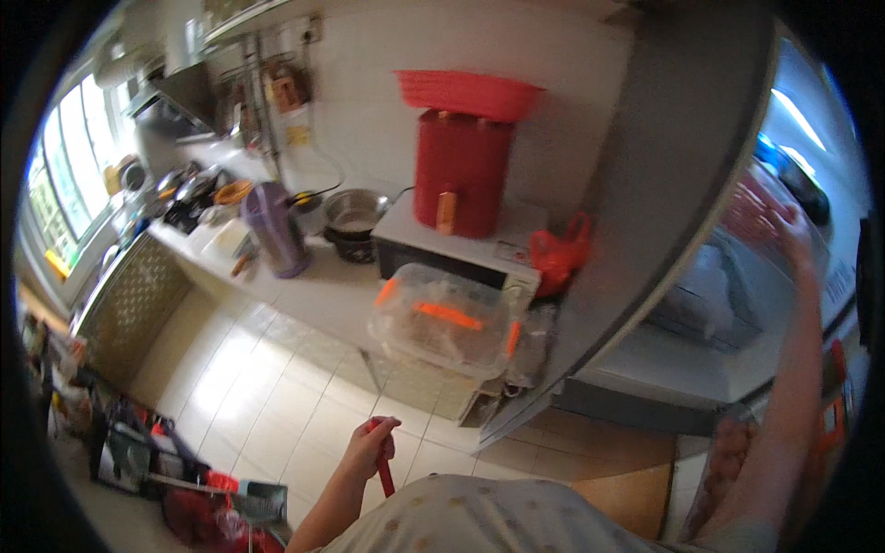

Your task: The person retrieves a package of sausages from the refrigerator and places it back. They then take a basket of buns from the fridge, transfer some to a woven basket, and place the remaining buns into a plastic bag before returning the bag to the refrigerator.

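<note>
My left hand (373,446) is closed around a narrow red object (385,475), perhaps a handle or strap, in front of my body. Out to the right, my right hand (794,231) reaches into an open, lit refrigerator (657,363). Its fingers lie against a pinkish package (748,211) on the fridge's contents; blur hides whether they grip it. A clear plastic bag (702,290) with pale contents sits below that package. Behind it are a dark rounded item (812,197) and something blue (767,148).
Left of the fridge, a clear lidded box with orange clips (442,325) stands before a microwave (442,259). A red air fryer (463,173) tops the microwave, bearing a red basket (470,91). The counter holds a purple jug (276,231) and a metal pot (352,211). Bags (200,511) lie lower left.
</note>
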Demonstrator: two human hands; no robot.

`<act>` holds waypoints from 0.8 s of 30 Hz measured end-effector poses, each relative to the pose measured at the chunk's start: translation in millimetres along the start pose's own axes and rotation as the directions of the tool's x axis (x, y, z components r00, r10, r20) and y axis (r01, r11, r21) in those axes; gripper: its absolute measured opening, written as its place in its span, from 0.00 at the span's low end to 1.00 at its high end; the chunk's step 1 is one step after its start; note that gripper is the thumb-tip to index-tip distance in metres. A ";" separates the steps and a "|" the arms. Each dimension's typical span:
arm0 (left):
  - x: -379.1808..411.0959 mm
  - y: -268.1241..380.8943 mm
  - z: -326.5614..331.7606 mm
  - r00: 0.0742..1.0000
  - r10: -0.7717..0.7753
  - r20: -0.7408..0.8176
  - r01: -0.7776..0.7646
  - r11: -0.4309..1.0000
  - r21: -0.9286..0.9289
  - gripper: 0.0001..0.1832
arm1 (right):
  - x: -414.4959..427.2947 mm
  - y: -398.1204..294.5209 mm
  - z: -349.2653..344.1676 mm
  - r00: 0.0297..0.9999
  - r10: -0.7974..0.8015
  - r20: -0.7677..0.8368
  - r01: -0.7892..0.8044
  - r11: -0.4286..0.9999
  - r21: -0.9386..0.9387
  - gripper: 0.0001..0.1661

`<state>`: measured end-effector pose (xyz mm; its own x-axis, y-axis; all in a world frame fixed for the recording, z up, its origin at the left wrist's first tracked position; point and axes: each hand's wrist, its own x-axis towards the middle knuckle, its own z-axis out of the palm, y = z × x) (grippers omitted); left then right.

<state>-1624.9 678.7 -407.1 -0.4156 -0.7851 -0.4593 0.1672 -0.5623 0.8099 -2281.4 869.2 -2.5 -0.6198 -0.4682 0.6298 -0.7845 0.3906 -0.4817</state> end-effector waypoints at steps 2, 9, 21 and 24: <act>1.6 7.4 14.6 0.999 -0.002 0.044 0.000 0.999 0.032 0.12 | 1.6 -3.8 1.4 0.997 0.063 -0.043 -0.065 0.997 -0.049 0.35; 16.7 18.8 46.1 0.921 -0.021 0.390 0.016 1.000 0.017 0.28 | -52.8 -68.5 -24.6 0.980 0.074 -0.186 -0.109 0.976 -0.190 0.46; -20.1 74.8 167.8 0.570 -0.042 0.821 -0.200 0.961 0.188 0.24 | -172.4 -101.6 -64.8 0.920 0.093 -0.380 -0.140 0.985 -0.098 0.34; -29.4 83.0 177.7 0.461 -0.074 0.884 -0.129 0.980 0.150 0.22 | -211.4 -127.5 -75.9 0.900 0.078 -0.430 -0.156 0.976 -0.150 0.29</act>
<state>-1757.6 701.2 -261.5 -0.9946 -0.0902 0.0508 0.0837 -0.4114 0.9076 -2048.8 978.6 -28.0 -0.6096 -0.0503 0.7911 -0.6664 0.5730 -0.4770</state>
